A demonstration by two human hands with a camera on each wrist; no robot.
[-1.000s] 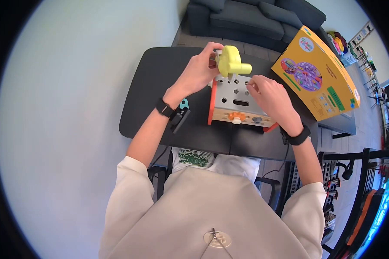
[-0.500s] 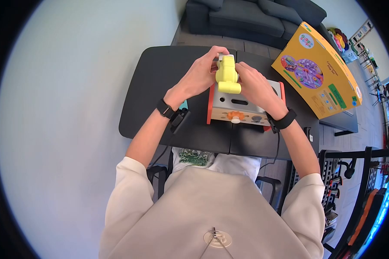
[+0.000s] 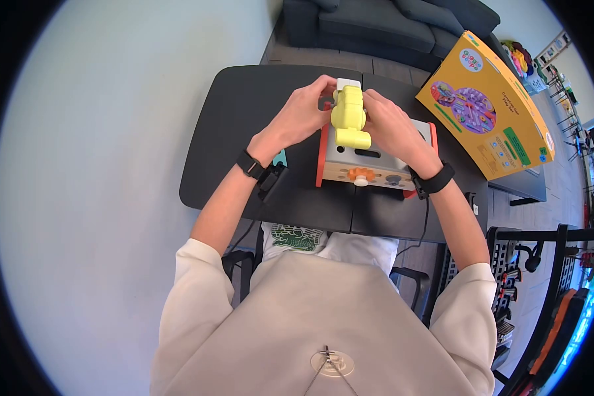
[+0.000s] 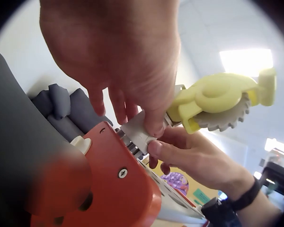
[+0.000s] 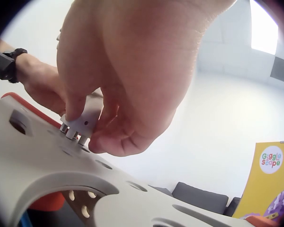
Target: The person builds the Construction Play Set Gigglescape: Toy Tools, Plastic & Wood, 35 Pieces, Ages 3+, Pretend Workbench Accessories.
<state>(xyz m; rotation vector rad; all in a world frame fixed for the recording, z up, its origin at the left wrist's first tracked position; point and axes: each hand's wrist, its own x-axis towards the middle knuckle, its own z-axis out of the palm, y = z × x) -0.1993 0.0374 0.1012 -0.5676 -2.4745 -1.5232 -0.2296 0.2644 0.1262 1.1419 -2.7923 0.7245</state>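
A yellow toy saw [image 3: 350, 115] with a grey toothed disc [image 4: 225, 118] is joined to a grey pronged base [image 4: 138, 132]. My left hand [image 3: 301, 113] pinches that base from the left. From the other side my right hand [image 3: 397, 131] pinches it too, with thumb and fingertips, as the right wrist view shows. The prongs of the base [image 5: 83, 124] stand at the holes in the grey top of a toy workbench [image 3: 350, 157] with red ends; how deep they sit, I cannot tell.
An orange gear [image 3: 361, 173] with a white knob is on the workbench front. A teal piece [image 3: 280, 159] lies beside my left wrist on the black table [image 3: 244, 99]. The yellow box [image 3: 485, 105] stands at the right, and a dark sofa [image 3: 376, 30] is behind.
My right hand has moved left from the workbench top to the saw's base. The saw has turned so its handle points toward me, and has come lower over the workbench.
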